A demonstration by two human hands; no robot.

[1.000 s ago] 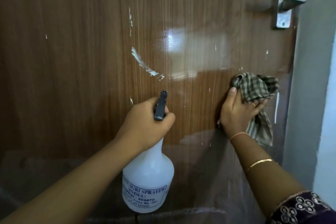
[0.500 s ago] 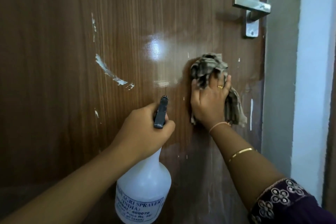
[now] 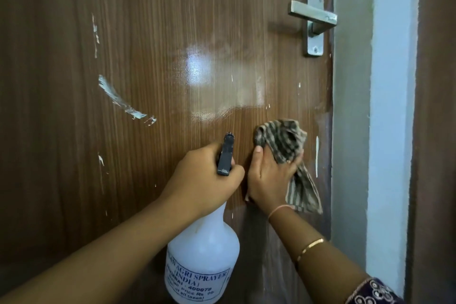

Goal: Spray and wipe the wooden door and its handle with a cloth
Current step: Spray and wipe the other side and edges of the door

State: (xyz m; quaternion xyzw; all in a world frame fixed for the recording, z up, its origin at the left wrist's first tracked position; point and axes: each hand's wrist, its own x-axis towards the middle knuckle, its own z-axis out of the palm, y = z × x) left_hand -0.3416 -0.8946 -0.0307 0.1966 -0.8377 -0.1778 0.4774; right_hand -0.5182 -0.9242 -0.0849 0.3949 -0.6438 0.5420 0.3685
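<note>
Your right hand [image 3: 270,176], fingers clamped on the cloth [image 3: 283,139], lies below the handle [image 3: 312,16], nearer it than your left hand [image 3: 204,180] gripping the sprayer [image 3: 202,254].

Right part of view: a grey, matte vertical frame post [image 3: 350,131] runs down from the top edge, its surface faintly streaked. Touching its right side is a pale blue-white wall strip [image 3: 392,131], the brightest area in view, lit evenly and softly. At the far right edge a dark brown vertical surface [image 3: 436,131] adjoins that strip; whether panel or furniture cannot be told.
</note>
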